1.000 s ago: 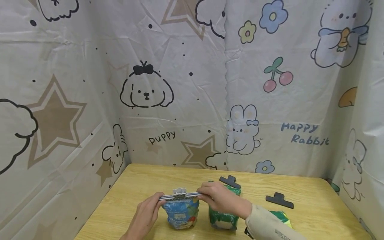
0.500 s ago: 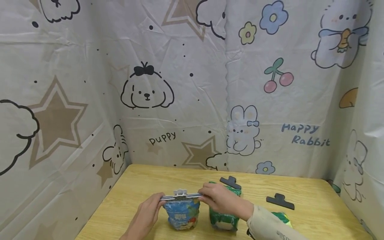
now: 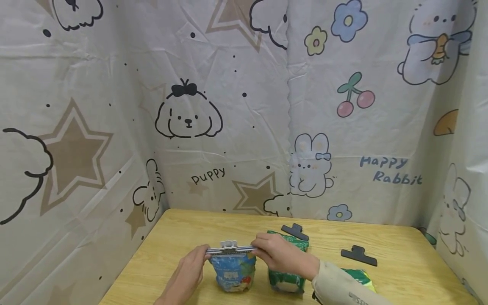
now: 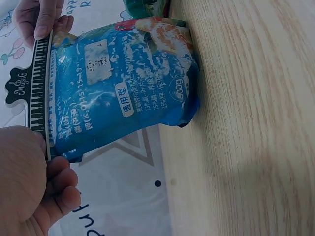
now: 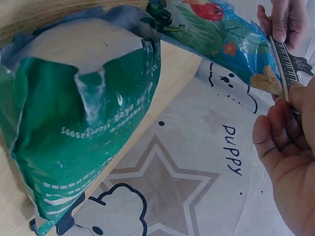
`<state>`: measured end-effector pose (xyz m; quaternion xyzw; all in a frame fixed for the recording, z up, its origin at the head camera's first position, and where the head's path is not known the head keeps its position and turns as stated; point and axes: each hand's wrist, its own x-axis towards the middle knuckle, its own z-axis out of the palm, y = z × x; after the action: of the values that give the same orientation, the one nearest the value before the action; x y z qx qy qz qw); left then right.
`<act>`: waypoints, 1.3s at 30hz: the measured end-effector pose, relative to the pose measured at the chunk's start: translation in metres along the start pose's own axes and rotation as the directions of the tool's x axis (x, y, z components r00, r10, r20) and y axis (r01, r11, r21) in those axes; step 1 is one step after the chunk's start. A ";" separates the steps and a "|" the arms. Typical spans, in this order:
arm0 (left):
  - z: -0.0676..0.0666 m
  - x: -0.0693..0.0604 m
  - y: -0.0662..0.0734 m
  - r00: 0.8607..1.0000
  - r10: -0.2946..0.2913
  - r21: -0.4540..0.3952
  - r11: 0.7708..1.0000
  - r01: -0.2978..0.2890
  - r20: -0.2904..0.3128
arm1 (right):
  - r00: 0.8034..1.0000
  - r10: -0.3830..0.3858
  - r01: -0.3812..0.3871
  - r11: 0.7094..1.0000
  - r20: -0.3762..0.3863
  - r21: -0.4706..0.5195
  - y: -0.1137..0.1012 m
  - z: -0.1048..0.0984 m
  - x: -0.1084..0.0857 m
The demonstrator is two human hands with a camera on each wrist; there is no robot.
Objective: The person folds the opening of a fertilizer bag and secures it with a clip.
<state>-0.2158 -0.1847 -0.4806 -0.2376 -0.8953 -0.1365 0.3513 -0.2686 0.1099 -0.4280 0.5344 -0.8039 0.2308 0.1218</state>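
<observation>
A long clip (image 4: 39, 83) with a piano-key pattern spans the top edge of a blue bag (image 3: 233, 273). The left hand (image 3: 187, 271) pinches one end of this clip between thumb and fingers. At its other end, the right hand (image 3: 280, 254) pinches it the same way. In the left wrist view the blue bag (image 4: 118, 83) hangs down from the clip, its bottom at the wooden surface. Beside it stands a green bag (image 3: 286, 281), partly behind the right hand; the right wrist view has this green bag (image 5: 88, 118) up close.
Two black clips lie on the wooden table (image 3: 190, 224): one (image 3: 295, 231) behind the green bag, the other (image 3: 359, 255) farther right. A green and yellow packet (image 3: 360, 276) is partly hidden by the right sleeve (image 3: 339, 286). A printed cloth (image 3: 228, 148) surrounds the table.
The whole head view has shifted slightly. Both hands keep their hold on the clip's ends, and the blue bag shows little movement.
</observation>
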 end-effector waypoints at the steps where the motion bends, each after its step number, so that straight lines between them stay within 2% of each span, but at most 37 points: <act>1: 0.000 0.001 0.000 1.000 -0.003 -0.005 1.000 0.003 0.004 | 1.000 0.006 -0.006 1.000 0.003 0.005 0.000 0.000 0.000; 7: 0.001 0.004 0.000 1.000 -0.017 -0.034 0.999 0.017 -0.008 | 0.996 0.089 -0.091 0.993 0.026 0.074 0.004 -0.002 -0.001; 10: 0.001 0.003 0.001 0.997 -0.078 -0.106 0.991 0.080 0.017 | 0.992 0.123 -0.125 0.988 0.033 0.089 0.005 -0.003 -0.001; 13: 0.000 0.003 0.002 0.978 -0.191 -0.224 0.953 0.205 0.081 | 0.987 0.157 -0.161 0.982 0.042 0.102 0.003 -0.006 -0.001; 15: -0.001 0.003 0.003 0.957 -0.262 -0.285 0.914 0.288 0.127 | 0.978 0.201 -0.206 0.972 0.052 0.115 0.001 -0.009 -0.001; 18: -0.002 0.004 0.004 0.923 -0.335 -0.336 0.861 0.382 0.192 | 0.953 0.294 -0.301 0.946 0.073 0.123 -0.005 -0.014 -0.004; 20: -0.003 0.004 0.005 0.892 -0.381 -0.360 0.819 0.448 0.243 | 0.931 0.354 -0.363 0.922 0.087 0.133 -0.010 -0.016 -0.009; 21: -0.003 0.004 0.005 0.871 -0.409 -0.373 0.790 0.488 0.273 | 0.919 0.381 -0.392 0.909 0.096 0.140 -0.013 -0.017 -0.012; 23: -0.004 0.001 0.005 0.808 -0.476 -0.394 0.708 0.586 0.347 | 0.905 0.413 -0.424 0.891 0.103 0.160 -0.018 -0.016 -0.019; 26: -0.005 -0.006 0.006 0.709 -0.551 -0.409 0.579 0.705 0.440 | 0.900 0.422 -0.435 0.875 0.107 0.211 -0.025 -0.009 -0.029; 27: -0.005 -0.009 0.006 0.685 -0.561 -0.413 0.546 0.729 0.465 | 0.900 0.422 -0.437 0.871 0.113 0.224 -0.028 -0.006 -0.032; 28: -0.005 -0.012 0.006 0.670 -0.560 -0.423 0.520 0.742 0.488 | 0.900 0.420 -0.437 0.867 0.120 0.241 -0.030 -0.002 -0.036; 29: -0.005 -0.014 0.006 0.664 -0.546 -0.435 0.503 0.747 0.511 | 0.896 0.422 -0.443 0.860 0.134 0.254 -0.032 0.001 -0.038; 30: -0.005 -0.016 0.006 0.670 -0.518 -0.453 0.494 0.742 0.532 | 0.887 0.435 -0.461 0.847 0.155 0.266 -0.033 0.004 -0.040; 33: -0.004 -0.020 0.007 0.714 -0.370 -0.521 0.500 0.692 0.594 | 0.838 0.487 -0.543 0.788 0.245 0.292 -0.039 0.011 -0.044; 35: -0.002 -0.021 0.008 0.745 -0.251 -0.567 0.514 0.643 0.617 | 0.806 0.508 -0.588 0.744 0.304 0.316 -0.042 0.015 -0.045; 36: -0.001 -0.022 0.009 0.757 -0.197 -0.585 0.525 0.618 0.623 | 0.801 0.503 -0.595 0.733 0.326 0.331 -0.043 0.018 -0.045; 37: 0.000 -0.022 0.009 0.766 -0.152 -0.599 0.537 0.594 0.624 | 0.807 0.483 -0.585 0.734 0.340 0.345 -0.043 0.021 -0.046; 39: 0.001 -0.023 0.010 0.777 -0.090 -0.618 0.553 0.560 0.624 | 0.827 0.433 -0.555 0.734 0.358 0.393 -0.043 0.027 -0.047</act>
<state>-0.1961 -0.1831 -0.4962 -0.2144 -0.8330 -0.5040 -0.0785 -0.2088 0.1204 -0.4623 0.3365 -0.8427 0.3797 -0.1801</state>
